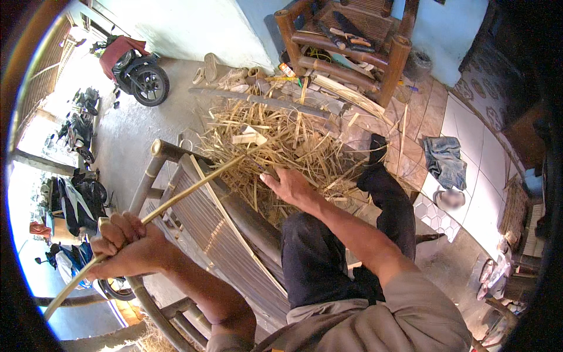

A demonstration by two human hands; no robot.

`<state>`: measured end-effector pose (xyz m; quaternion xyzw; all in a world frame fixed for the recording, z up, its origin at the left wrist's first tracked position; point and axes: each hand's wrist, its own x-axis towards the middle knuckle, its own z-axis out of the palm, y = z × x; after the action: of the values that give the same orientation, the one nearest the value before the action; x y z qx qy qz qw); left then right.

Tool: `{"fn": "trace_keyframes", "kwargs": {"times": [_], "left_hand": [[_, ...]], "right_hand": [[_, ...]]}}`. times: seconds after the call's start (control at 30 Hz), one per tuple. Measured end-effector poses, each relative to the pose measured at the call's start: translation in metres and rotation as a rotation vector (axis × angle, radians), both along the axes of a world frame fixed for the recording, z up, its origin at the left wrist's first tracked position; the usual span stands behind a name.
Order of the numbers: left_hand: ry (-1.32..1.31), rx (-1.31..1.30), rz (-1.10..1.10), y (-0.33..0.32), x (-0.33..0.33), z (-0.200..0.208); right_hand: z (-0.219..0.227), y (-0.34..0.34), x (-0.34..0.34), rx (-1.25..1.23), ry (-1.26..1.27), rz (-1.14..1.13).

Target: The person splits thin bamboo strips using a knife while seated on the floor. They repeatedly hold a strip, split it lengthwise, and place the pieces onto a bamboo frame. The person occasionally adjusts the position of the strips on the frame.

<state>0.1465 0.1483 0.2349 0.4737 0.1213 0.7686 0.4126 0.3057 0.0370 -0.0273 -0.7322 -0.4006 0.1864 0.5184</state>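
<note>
A long, thin bamboo strip [193,186] runs slantwise from the lower left up over a heap of shavings. My left hand [130,245] is wrapped round it in a fist, toward its lower end. Below the strip's upper part, my right hand [288,186] is closed with the thumb forward. A small dark piece shows at its fingers, but I cannot make out what it is. Beneath the strip lies a slatted bamboo bench [214,226], with another thin strip resting along it.
A heap of bamboo shavings [234,129] covers the floor ahead. Beyond it, a bamboo chair [346,47] holds dark sheaths and tools. Motorcycles [149,85] stand on the left. Denim shorts [444,163] lie on the tiles at right, near my bent legs [314,252].
</note>
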Motion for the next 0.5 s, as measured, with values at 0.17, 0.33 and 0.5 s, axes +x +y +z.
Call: {"fn": "trace_keyframes", "kwargs": {"times": [0.17, 0.33, 0.5], "left_hand": [[0.041, -0.020, 0.028, 0.001, 0.000, -0.001], [0.014, 0.008, -0.014, 0.005, -0.003, -0.003], [-0.031, -0.019, 0.016, 0.006, -0.004, -0.002]], "right_hand": [[-0.013, 0.003, 0.004, -0.177, -0.143, 0.029], [-0.029, 0.005, 0.016, -0.085, -0.158, 0.200], [-0.037, -0.009, 0.030, -0.348, -0.121, -0.156]]}}
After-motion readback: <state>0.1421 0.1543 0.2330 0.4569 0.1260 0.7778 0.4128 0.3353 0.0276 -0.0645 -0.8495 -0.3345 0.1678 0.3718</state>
